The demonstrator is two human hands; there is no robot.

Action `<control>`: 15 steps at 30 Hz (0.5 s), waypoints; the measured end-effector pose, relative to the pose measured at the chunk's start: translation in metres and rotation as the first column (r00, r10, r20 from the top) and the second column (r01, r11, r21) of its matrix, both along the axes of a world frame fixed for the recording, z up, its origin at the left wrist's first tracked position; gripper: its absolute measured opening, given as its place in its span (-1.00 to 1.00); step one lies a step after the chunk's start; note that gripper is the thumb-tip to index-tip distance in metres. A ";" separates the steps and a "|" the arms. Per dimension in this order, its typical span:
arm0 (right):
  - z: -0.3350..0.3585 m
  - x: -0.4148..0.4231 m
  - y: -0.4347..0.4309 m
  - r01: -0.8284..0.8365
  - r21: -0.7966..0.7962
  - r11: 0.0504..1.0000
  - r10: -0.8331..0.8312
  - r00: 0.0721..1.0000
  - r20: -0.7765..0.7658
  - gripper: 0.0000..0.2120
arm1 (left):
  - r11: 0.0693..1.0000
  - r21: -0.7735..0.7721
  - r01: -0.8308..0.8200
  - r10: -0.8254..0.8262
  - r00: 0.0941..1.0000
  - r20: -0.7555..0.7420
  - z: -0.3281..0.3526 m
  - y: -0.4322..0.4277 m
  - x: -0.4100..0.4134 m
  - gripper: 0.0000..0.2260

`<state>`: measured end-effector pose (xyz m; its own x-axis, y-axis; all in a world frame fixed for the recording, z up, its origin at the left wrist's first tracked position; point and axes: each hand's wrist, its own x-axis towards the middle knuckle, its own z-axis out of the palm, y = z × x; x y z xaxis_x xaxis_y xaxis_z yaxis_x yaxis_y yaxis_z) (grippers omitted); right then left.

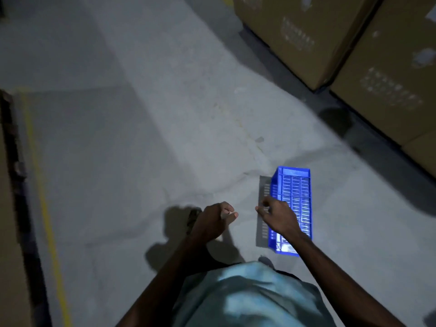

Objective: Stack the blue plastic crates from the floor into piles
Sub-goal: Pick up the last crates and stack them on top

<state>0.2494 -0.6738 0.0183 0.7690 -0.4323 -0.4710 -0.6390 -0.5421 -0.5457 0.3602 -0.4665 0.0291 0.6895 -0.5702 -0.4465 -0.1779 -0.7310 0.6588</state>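
One blue plastic crate [295, 197] with slotted walls and floor stands upright on the grey concrete floor at the lower right. My right hand [279, 214] hovers over the crate's left rim, fingers loosely curled, gripping nothing that I can see. My left hand [215, 220] is to the left of the crate, apart from it, its fingers curled shut with nothing visible in them. No other crates are in view.
Large cardboard boxes [389, 67] are stacked along the right side on a dark pallet edge. A yellow floor line [44, 197] runs down the left, beside another dark pallet [16, 185]. Grey concrete floor [141, 114] stretches ahead.
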 end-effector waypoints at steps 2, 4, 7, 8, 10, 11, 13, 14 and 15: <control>-0.005 0.028 0.004 0.138 0.005 0.990 -0.138 0.990 0.002 -0.74 | 0.995 -0.040 0.086 -0.087 0.996 -0.023 -0.001 -0.001 0.044 -0.59; -0.006 0.053 0.011 0.277 -0.001 0.961 -0.277 0.961 0.001 -0.74 | 0.981 -0.043 0.188 -0.190 0.981 -0.038 -0.003 -0.004 0.094 -0.60; -0.005 0.080 0.028 0.487 0.013 0.873 -0.487 0.873 0.004 -0.74 | 0.938 -0.057 0.342 -0.344 0.938 -0.037 -0.005 -0.020 0.162 -0.63; -0.003 0.088 0.034 0.543 0.010 0.840 -0.543 0.840 0.008 -0.73 | 0.909 -0.059 0.413 -0.415 0.910 -0.022 -0.003 -0.031 0.182 -0.64; 0.001 0.100 0.048 0.649 0.019 0.761 -0.649 0.760 0.028 -0.70 | 0.825 -0.038 0.563 -0.564 0.825 -0.032 -0.002 -0.056 0.214 -0.64; 0.001 0.103 0.053 0.701 0.031 0.713 -0.701 0.712 0.037 -0.69 | 0.786 -0.019 0.618 -0.618 0.785 -0.049 0.000 -0.070 0.226 -0.63; 0.000 0.106 0.059 0.785 0.035 0.619 -0.785 0.618 0.026 -0.72 | 0.737 -0.004 0.676 -0.675 0.735 -0.068 0.000 -0.100 0.240 -0.62; -0.001 0.107 0.059 0.817 0.029 0.576 -0.818 0.575 0.025 -0.73 | 0.718 -0.007 0.696 -0.694 0.715 -0.084 0.001 -0.115 0.243 -0.65; -0.002 0.106 0.059 0.846 0.027 0.532 -0.847 0.532 0.026 -0.72 | 0.695 -0.013 0.719 -0.716 0.691 -0.100 -0.001 -0.129 0.244 -0.69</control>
